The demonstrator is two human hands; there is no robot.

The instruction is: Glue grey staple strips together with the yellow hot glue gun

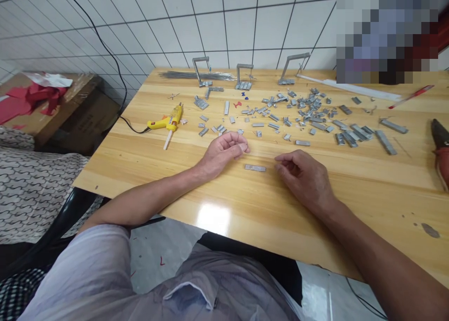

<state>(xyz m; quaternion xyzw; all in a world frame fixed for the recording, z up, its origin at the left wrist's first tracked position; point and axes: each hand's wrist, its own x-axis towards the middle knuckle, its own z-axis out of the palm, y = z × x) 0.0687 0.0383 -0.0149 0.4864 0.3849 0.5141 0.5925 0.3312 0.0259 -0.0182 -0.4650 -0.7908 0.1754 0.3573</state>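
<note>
A short grey strip [255, 168] lies flat on the wooden table between my two hands, touched by neither. My left hand [224, 153] rests just up and left of it, fingers curled and thumb tip against the fingertips; anything pinched there is hidden. To the strip's right, my right hand [304, 175] lies on its side with a small gap between thumb and forefinger and nothing visible in it. Beyond the hands, many small grey pieces [312, 106] are scattered. Three grey bent-arm stands on slatted bases, one the middle stand [243, 84], are upright near the wall.
A yellow glue gun [170, 119] lies at the left, its black cable [121, 78] running off the table. Thin wires [196, 75] and a white strip [361, 89] lie along the back. Red-handled pliers [442, 148] sit at the right edge. Cardboard boxes [70, 110] stand left.
</note>
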